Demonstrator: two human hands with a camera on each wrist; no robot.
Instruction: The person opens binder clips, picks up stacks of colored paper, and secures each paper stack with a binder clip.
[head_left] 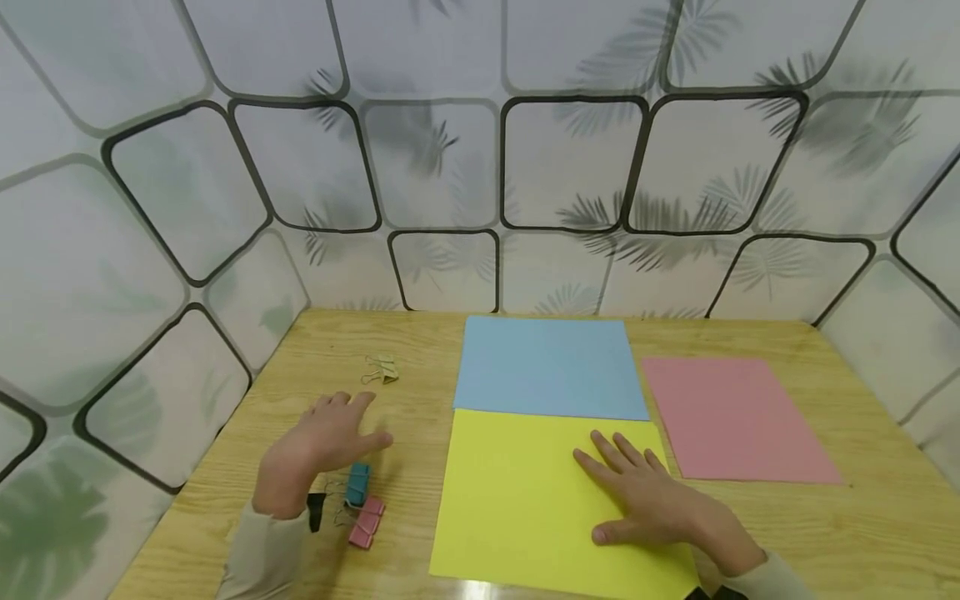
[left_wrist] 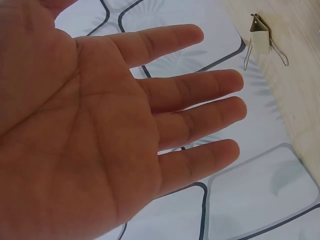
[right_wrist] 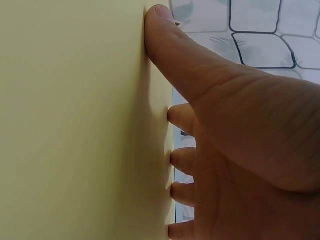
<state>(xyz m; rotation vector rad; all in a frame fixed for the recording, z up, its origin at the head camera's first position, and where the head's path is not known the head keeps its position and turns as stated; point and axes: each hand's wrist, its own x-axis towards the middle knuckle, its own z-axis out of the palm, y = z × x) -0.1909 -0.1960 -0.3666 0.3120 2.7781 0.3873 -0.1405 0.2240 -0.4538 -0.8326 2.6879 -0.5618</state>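
Note:
My right hand (head_left: 648, 496) rests with spread fingers on the right part of a yellow sheet (head_left: 517, 500). In the right wrist view the thumb and fingertips (right_wrist: 182, 162) touch that sheet. The left hand (head_left: 322, 442) hovers over the table's left side, fingers straight and palm bare in the left wrist view. Just beyond it lies a pale yellow binder clip (head_left: 386, 368). Near the left wrist lie a teal binder clip (head_left: 358, 483), a pink binder clip (head_left: 367, 523) and a black binder clip (head_left: 316, 510), the black one partly hidden by the sleeve.
A blue sheet (head_left: 551, 367) borders the yellow sheet's far edge. To the right, a pink sheet (head_left: 738, 421) lies on the wooden table (head_left: 847, 533). Patterned white walls (head_left: 442, 167) with dark outlines and leaf prints enclose the table at the back and sides.

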